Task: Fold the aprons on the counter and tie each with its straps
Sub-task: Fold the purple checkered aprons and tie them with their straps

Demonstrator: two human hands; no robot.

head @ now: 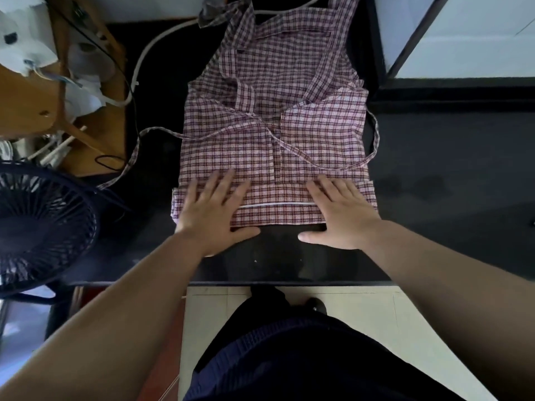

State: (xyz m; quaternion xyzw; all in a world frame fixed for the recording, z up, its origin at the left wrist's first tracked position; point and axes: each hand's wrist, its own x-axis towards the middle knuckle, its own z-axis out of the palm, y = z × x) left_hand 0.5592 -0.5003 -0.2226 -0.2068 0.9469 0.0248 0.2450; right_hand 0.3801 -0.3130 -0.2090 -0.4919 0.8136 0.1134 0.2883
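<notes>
The apron (275, 134) has its sides folded in near the worktop's (448, 157) front edge; left hand (212, 211) and right hand (340, 214) press flat, fingers spread, on its near hem; straps (373, 146) still loose, so folding up and tying look left to do

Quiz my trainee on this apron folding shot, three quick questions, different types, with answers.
1. True or false: the left hand and the right hand both lie flat on the apron's near edge.
2. What is left of the counter? A: a black fan. B: a bucket. C: a stool.
3. Are the apron's straps tied yet?
Key: 1 true; 2 A; 3 no, the straps lie loose.
</notes>
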